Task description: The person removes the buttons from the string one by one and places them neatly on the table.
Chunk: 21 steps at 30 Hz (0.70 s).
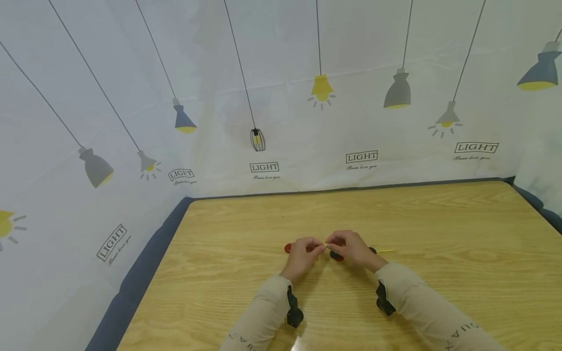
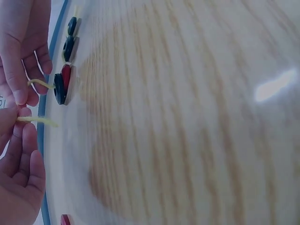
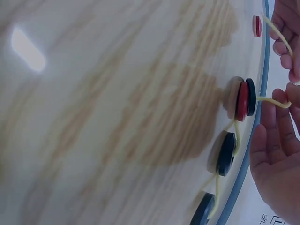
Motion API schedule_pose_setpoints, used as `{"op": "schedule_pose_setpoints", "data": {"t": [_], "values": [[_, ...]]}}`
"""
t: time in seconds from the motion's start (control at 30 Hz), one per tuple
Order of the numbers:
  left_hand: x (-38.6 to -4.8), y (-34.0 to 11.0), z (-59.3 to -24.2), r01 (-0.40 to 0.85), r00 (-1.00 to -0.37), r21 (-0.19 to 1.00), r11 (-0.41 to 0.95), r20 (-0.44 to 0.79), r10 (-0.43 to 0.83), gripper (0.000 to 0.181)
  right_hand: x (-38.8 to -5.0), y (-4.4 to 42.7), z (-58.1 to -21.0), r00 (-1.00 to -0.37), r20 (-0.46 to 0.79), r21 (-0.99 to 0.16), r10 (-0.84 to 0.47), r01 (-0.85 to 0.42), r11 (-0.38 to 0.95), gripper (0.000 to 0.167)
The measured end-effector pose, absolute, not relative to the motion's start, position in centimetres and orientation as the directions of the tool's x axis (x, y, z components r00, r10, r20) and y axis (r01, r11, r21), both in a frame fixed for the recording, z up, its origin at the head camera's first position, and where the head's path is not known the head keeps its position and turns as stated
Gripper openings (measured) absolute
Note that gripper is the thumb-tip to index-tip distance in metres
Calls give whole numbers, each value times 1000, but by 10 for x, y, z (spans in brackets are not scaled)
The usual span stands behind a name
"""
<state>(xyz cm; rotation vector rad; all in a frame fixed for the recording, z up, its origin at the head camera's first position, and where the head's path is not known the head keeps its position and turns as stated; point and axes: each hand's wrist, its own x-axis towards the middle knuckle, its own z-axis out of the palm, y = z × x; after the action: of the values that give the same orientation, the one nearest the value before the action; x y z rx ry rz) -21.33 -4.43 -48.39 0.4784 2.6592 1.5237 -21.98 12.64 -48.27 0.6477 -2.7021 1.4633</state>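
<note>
A yellow string (image 3: 236, 136) runs through several round, button-like discs, dark ones (image 3: 226, 153) and a red one (image 3: 242, 101) stacked against a dark one. My left hand (image 1: 303, 254) pinches the string between thumb and index finger, and a short loose end (image 2: 40, 120) sticks out past the fingers. With its fingertips meeting the left's, my right hand (image 1: 351, 247) pinches the string that comes from the nearest dark disc (image 2: 59, 89). The pinch point itself is partly hidden by the fingers. A separate red disc (image 1: 288, 248) lies beside the left hand.
The wooden table (image 1: 210, 292) carries the discs near its middle. A yellow string tail (image 1: 386, 251) extends right of the right hand. Behind stands a white sheet (image 1: 290, 107) printed with lamps, and a dark blue edge (image 1: 145, 263) borders the table.
</note>
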Motion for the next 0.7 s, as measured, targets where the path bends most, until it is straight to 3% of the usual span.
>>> {"op": "schedule_pose_setpoints", "data": {"t": [0.37,0.7], "values": [[-211,-49,-480,271,-946,863,427,156,285,12,-220,129,-484,-907,189,-771,-377,-375,516,4],[-211,-59,-487,272,-946,846,460,145,291,11,-222,131,-487,-930,139,-791,-341,-311,527,5]]}}
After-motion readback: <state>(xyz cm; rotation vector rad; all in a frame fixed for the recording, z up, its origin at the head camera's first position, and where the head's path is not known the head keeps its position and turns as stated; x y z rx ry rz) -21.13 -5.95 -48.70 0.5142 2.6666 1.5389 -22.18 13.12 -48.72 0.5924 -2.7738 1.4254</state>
